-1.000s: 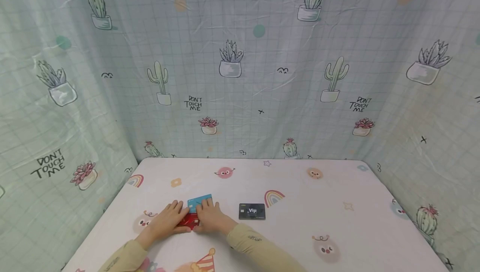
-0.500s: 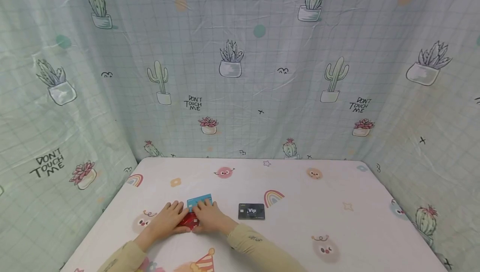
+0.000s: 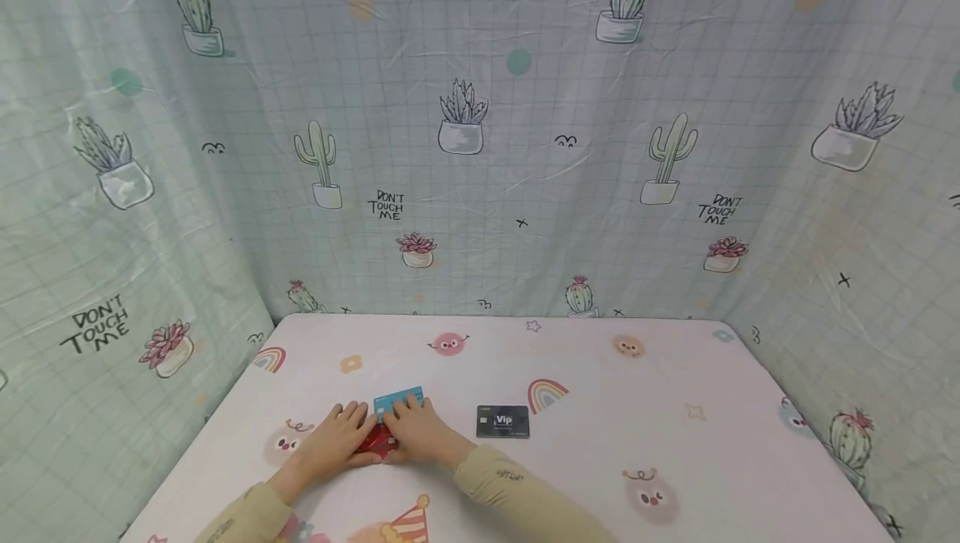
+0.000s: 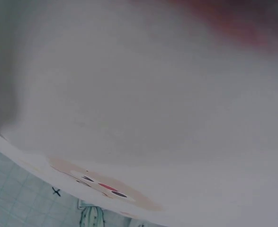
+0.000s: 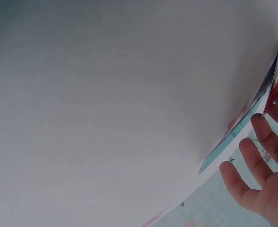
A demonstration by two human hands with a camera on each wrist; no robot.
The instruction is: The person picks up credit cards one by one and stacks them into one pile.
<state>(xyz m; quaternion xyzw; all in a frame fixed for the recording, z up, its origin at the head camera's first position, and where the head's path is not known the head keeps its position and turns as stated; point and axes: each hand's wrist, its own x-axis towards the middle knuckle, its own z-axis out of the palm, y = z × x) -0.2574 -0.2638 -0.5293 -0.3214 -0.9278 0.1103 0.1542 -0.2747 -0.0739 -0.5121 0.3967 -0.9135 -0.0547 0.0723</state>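
A glossy red bank card [image 3: 379,441] is tilted up from the table between my two hands. My left hand [image 3: 330,443] holds its left side, thumb at the near edge and index finger at the far one. My right hand [image 3: 422,432] pinches the other side between thumb and index finger; in the right wrist view its remaining fingers [image 5: 252,163] are spread beside a light blue card [image 5: 228,146]. That blue card [image 3: 387,402] lies just behind the red one, partly covered by my right fingers. The left wrist view catches only a red blur at the top.
A black "Vip" card [image 3: 503,422] lies flat on the table to the right of my hands. The white table cover [image 3: 600,460] carries printed rainbows and faces. A cactus-print curtain [image 3: 480,260] hangs behind the table and along both sides.
Both hands stay in nearly the same place. The red card has shifted very slightly, and my right fingers have edged a little left over it.
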